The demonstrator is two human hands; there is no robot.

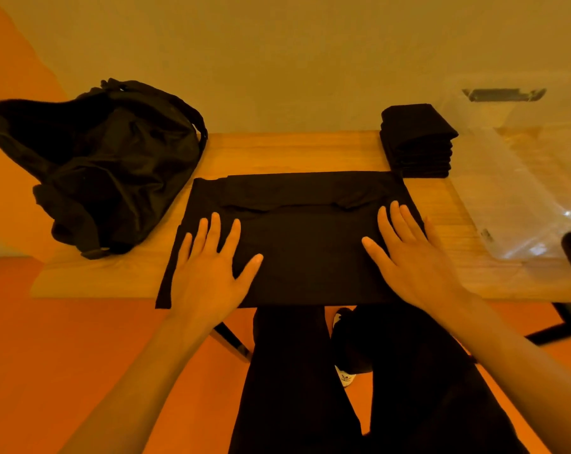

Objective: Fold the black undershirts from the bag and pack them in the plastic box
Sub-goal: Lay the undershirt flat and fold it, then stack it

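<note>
The bag (107, 165) slumps at the left of the counter (277, 152); the left grip (212, 267) lies flat and empty, fingers straight, on the left part of the undershirt (297, 244); the right grip (408, 257) presses the right part likewise; the shirt's long axis runs left to right along the near edge, neck end unclear; the next fold likely goes sideways; the folded stack (416, 142) and the plastic box (506, 191) sit nearer the right grip.

Shoe (342, 382): I see a dark trefoil-like logo (347, 376) on its white tongue, no letters legible.
Plastic box (520, 178): a small dark sticker (487, 234), too blurred for me to read.
</note>
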